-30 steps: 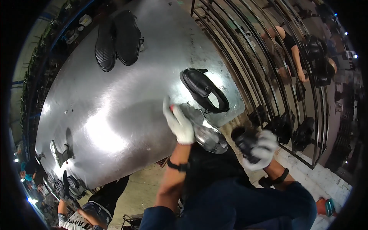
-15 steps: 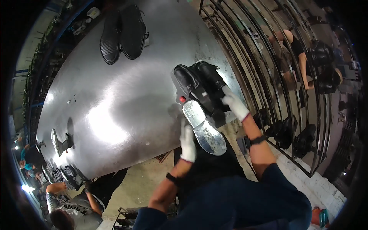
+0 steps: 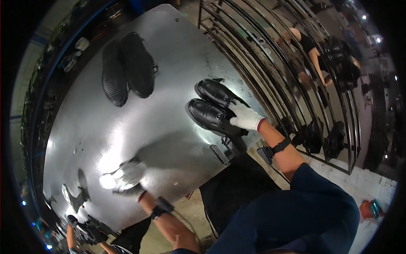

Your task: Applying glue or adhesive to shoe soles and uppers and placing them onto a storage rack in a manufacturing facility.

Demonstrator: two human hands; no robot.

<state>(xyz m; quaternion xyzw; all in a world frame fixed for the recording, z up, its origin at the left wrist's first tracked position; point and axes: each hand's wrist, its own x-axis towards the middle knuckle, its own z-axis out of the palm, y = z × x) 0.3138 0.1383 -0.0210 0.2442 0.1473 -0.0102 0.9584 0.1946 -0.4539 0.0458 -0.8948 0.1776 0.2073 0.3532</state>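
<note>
- Farthest left, a metal shoe form (image 3: 69,197) stands upright on the shiny desk (image 3: 182,46).
- Beyond it, toward the far side, a pair of black shoes (image 3: 138,67) lies soles up.
- Nearer me, a silver shoe last (image 3: 129,172), judging by its blurred outline, is at my left grip (image 3: 133,192); the blur hides the fingers, so I cannot tell whether they pinch it.
- Next, two black loafers (image 3: 204,113) sit side by side, soles down, toes pointing left and away from me.
- My right grip (image 3: 245,116) lies across their heel ends, touching; whether it pinches, I cannot tell.
- I judge the step in hand as lining up this pair while the last is put aside; the next move calls for a clean release on the right and a steady left.
</note>
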